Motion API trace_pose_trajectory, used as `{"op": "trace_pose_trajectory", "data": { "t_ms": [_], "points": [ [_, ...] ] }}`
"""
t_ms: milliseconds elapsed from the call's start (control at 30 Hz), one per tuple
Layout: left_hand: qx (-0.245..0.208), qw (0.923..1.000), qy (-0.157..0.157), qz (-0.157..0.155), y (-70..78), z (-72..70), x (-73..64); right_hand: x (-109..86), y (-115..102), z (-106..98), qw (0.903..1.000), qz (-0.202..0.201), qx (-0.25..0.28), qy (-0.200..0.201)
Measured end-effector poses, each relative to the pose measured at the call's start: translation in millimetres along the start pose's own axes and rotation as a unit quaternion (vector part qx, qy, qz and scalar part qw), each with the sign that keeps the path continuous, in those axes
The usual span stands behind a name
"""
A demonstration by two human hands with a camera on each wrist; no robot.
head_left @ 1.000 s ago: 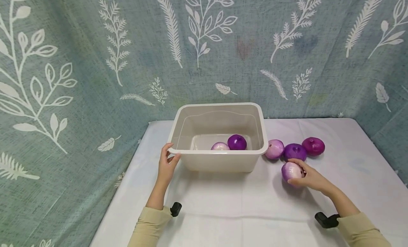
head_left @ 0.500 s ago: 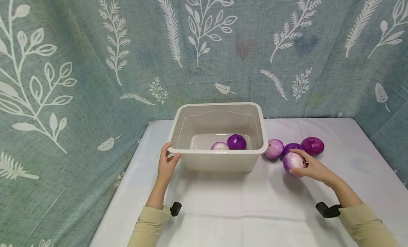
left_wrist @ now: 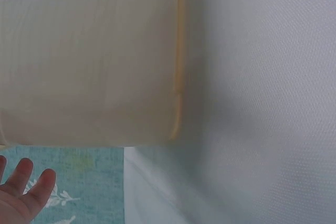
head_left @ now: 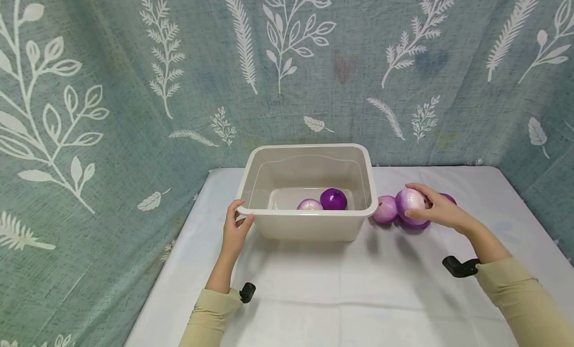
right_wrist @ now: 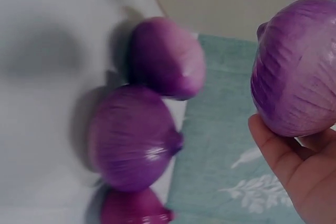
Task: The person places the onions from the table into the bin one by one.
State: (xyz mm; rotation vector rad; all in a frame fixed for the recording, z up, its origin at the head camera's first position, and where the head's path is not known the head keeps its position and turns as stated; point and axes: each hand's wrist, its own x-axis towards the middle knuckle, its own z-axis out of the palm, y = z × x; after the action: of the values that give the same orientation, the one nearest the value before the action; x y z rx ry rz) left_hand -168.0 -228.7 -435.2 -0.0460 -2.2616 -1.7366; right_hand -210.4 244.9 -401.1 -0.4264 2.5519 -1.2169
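My right hand (head_left: 441, 210) grips a pale purple-and-white onion (head_left: 410, 203), raised over the row of onions on the table. In the right wrist view the held onion (right_wrist: 299, 66) sits between thumb and fingers, apart from the others. Below it lie a pinkish onion (right_wrist: 165, 59), a purple onion (right_wrist: 134, 137) and a magenta onion (right_wrist: 134, 208), side by side. My left hand (head_left: 236, 232) holds the front left corner of a light grey plastic bin (head_left: 305, 227), thumb and fingers at the rim. Inside are a dark purple onion (head_left: 333, 199) and a paler onion (head_left: 310, 204), partly hidden by the front wall.
A white cloth (head_left: 314, 297) covers the table. Green-blue leaf-print fabric (head_left: 287, 108) hangs right behind the bin and along both sides. The bin's right wall stands close to the pinkish onion.
My right hand has lifted the pale onion up and away from me, from in front of the other onions to above them. The left hand and the bin have stayed in place.
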Motion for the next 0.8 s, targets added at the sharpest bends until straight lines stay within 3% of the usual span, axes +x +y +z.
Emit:
{"op": "trace_pose_trajectory", "data": {
  "t_ms": [333,800],
  "points": [
    [0.000,1.0000,-0.002,0.003,-0.3,-0.7,0.2,22.5,-26,-11,0.9991,-0.038,-0.015,0.012],
    [0.008,1.0000,0.002,-0.003,2.6,0.3,-0.4,42.2,-72,-17,0.9995,-0.029,-0.016,0.000]
  ]
}}
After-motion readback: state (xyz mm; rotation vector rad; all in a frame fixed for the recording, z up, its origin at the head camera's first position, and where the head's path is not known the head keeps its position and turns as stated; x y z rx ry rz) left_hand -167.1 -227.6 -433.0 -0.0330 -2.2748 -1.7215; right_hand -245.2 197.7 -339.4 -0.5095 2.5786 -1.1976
